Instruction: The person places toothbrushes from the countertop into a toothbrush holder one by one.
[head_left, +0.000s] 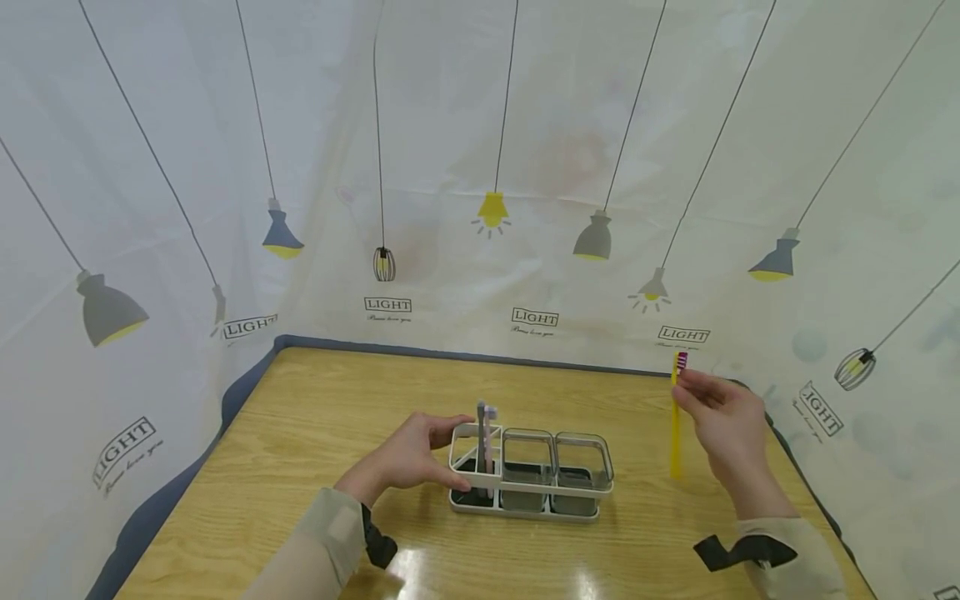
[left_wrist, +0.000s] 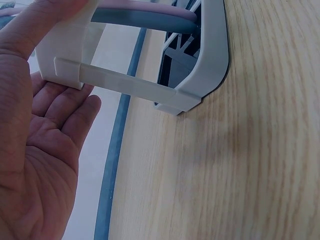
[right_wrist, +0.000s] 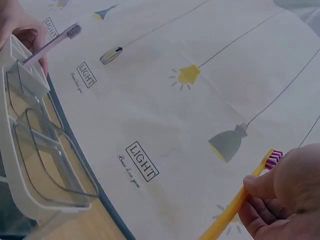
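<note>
A white toothbrush holder [head_left: 540, 486] stands on the wooden table, and my left hand [head_left: 408, 450] grips its left end between thumb and fingers. Two toothbrushes, one grey [head_left: 482, 442] and one pink [right_wrist: 52, 45], stand upright in the holder's left section. Two clear cups [head_left: 525, 500] sit side by side in the sections to the right. Off to the right of the holder, my right hand [head_left: 731, 425] pinches a yellow toothbrush [head_left: 676, 433] near its head. That brush hangs nearly vertical in the head view, purple and white bristles uppermost.
Wood-grain table [head_left: 337, 392] surrounds the holder, edged in dark blue [head_left: 450, 357]. A pale sheet [head_left: 435, 150] printed with hanging lamps rises behind and along both sides. Black straps [head_left: 378, 542] circle both wrists.
</note>
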